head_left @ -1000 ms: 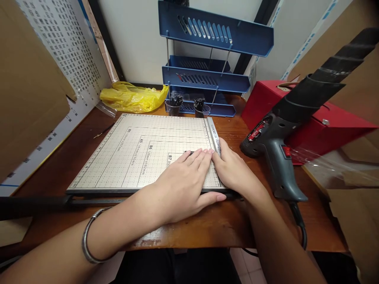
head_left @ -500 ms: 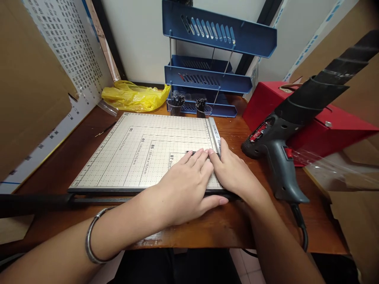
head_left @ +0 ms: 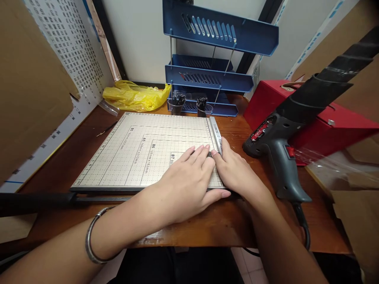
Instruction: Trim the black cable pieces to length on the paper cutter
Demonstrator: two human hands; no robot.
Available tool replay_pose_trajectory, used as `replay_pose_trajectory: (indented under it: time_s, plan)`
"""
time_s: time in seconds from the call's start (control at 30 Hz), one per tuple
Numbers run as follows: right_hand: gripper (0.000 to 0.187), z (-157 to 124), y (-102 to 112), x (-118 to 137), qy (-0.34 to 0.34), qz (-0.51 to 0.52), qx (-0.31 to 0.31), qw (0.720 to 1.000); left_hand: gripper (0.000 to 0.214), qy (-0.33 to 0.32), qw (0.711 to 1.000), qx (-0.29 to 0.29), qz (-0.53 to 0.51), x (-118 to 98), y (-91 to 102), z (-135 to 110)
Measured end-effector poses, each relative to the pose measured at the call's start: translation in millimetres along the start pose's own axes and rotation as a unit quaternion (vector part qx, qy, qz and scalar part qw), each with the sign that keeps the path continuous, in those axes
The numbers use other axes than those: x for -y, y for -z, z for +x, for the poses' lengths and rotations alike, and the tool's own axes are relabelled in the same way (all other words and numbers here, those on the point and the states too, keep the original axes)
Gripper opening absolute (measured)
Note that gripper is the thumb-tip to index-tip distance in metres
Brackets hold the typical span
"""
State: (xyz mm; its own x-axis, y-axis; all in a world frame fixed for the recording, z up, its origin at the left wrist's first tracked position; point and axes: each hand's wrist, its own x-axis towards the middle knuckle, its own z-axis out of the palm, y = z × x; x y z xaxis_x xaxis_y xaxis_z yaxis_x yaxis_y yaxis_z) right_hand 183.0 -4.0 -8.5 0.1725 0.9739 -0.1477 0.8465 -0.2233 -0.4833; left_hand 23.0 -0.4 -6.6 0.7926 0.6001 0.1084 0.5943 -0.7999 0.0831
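Observation:
A cream paper trimmer (head_left: 118,157) with printed grid lines and size marks lies on the table. My left hand (head_left: 188,177) rests flat near its right side, fingers stretched out over a small bundle of thin black strips (head_left: 209,154). Most of that bundle is hidden under the fingers, and I cannot tell exactly what the strips are. My right hand (head_left: 237,167) lies along the trimmer's metal rail (head_left: 215,132), its thumb extended beside the strips' right ends. The trimmer's black-handled arm (head_left: 100,199) runs along the near edge, below my left forearm.
A grey heat gun (head_left: 281,154) with a stepped black nozzle stands at right, before a red box (head_left: 266,92). Behind the trimmer are two clear cups (head_left: 177,108) of thin black pieces, a blue tiered tray (head_left: 207,79) and a yellow plastic bag (head_left: 136,96).
My left fingers and right thumb have moved slightly apart, so more of the strips' right ends shows between them. The view has shifted a little. The trimmer has stayed in place.

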Motion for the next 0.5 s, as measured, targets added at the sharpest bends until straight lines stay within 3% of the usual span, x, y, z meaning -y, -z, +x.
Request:
replay_pose_trajectory:
  time_s: [0.13, 0.2, 0.5]
  plan:
    - [0.06, 1.4, -1.0, -2.8, -0.001, 0.0, 0.002, 1.0, 0.056, 0.058, 0.996, -0.057, 0.032, 12.5, 10.6, 4.6]
    - [0.059, 3.1, -2.2, -4.6, 0.001, 0.005, 0.002, 1.0, 0.05, 0.081, 0.994, -0.05, 0.05, 18.7, 12.2, 5.9]
    - [0.06, 5.1, -4.2, -7.8, 0.007, 0.023, -0.009, 1.0, 0.082, 0.045, 0.997, 0.014, 0.069, 7.9, 2.3, -2.5]
